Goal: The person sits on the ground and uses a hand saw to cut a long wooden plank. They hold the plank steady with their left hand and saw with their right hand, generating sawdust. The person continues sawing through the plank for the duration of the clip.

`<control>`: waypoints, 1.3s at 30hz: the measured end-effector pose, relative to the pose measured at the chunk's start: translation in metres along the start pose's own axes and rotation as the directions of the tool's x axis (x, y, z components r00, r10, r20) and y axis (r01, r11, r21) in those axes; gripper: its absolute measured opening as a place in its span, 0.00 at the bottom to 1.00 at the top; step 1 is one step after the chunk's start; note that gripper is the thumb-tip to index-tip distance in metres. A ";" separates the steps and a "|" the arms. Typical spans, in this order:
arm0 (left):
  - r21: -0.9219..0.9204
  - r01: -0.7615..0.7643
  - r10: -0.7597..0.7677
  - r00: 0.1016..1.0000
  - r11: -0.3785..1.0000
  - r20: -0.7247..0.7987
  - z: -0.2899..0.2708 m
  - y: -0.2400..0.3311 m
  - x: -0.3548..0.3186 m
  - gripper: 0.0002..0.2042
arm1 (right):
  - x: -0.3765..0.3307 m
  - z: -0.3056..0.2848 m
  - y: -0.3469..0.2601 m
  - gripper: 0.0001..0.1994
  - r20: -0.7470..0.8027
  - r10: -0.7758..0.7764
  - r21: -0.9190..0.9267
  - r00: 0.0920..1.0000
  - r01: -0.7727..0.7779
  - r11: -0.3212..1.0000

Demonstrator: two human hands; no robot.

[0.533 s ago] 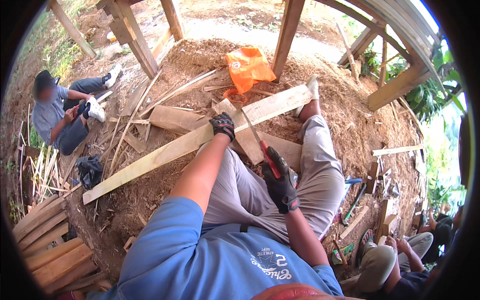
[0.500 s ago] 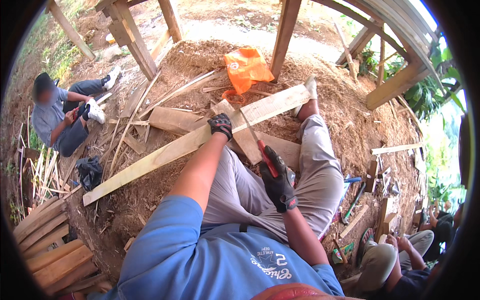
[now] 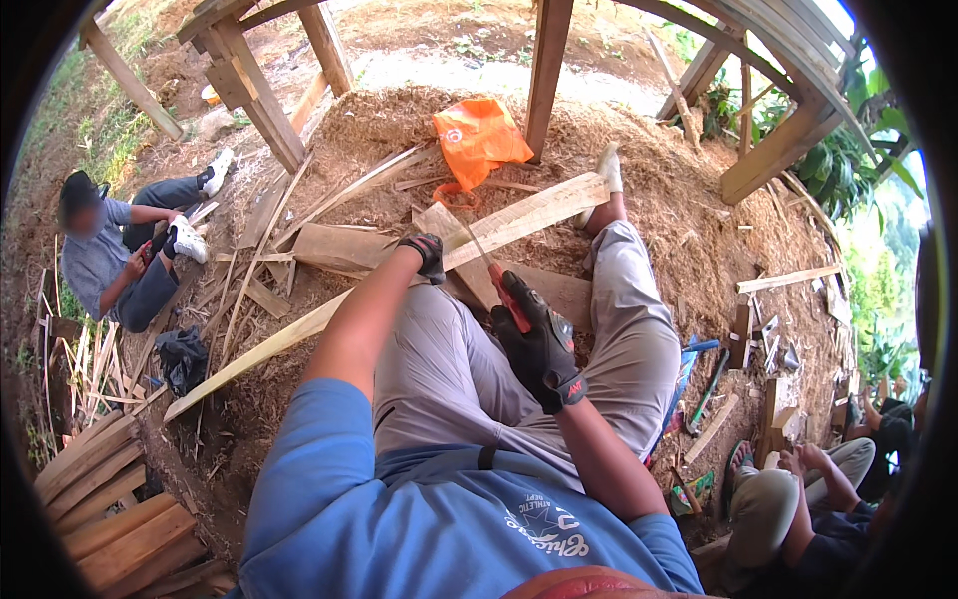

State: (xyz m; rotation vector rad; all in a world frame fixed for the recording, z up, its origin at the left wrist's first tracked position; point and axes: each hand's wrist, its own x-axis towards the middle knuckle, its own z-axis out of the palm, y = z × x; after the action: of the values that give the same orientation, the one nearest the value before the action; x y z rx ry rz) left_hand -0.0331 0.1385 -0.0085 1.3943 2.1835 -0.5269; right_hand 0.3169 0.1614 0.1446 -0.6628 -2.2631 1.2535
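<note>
A long pale plank (image 3: 539, 215) lies slantwise across my thigh and other boards, its far end by my right foot. My left hand (image 3: 429, 258), in a black glove, is closed on the plank near its middle; some of its fingers are hidden. My right hand (image 3: 534, 344), gloved too, is wrapped round the red handle of a handsaw (image 3: 510, 299). Its thin blade rests across the plank just right of my left hand. Beneath the plank a short board (image 3: 445, 224) crosses at an angle.
An orange bag (image 3: 482, 142) lies beyond the plank. Timber posts (image 3: 547, 80) stand behind it. A seated person (image 3: 110, 245) is at left, near a black plastic bag (image 3: 182, 361) and stacked boards (image 3: 130, 544). A hammer (image 3: 707, 392) and another seated person (image 3: 788, 499) are at right.
My right hand has pushed the saw a little forward and left across the plank. My left hand stays on the plank. The whole view has shifted slightly.
</note>
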 end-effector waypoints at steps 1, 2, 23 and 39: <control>0.009 -0.033 0.032 0.998 0.999 0.046 -0.008 0.006 -0.004 0.30 | -0.001 -0.005 -0.006 0.29 0.000 0.014 -0.018 1.000 -0.014 1.000; 0.013 -0.045 0.044 0.997 0.999 0.063 -0.008 0.006 -0.006 0.30 | -0.003 -0.008 -0.014 0.29 0.011 0.023 -0.028 1.000 -0.023 0.999; -0.414 0.083 -0.340 0.724 0.907 -0.600 0.067 0.055 0.019 0.13 | -0.006 -0.039 -0.011 0.23 0.022 0.268 0.010 0.963 -0.268 0.963; -0.421 0.058 -0.353 0.654 0.905 -0.669 0.069 0.062 0.011 0.12 | 0.041 0.014 0.030 0.19 -0.012 0.107 -0.103 0.994 -0.108 0.989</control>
State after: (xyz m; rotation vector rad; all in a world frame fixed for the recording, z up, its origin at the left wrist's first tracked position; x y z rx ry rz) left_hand 0.0329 0.1328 -0.0740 1.2615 2.8987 0.4850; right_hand 0.2822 0.1916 0.1191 -0.8361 -2.3265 1.1867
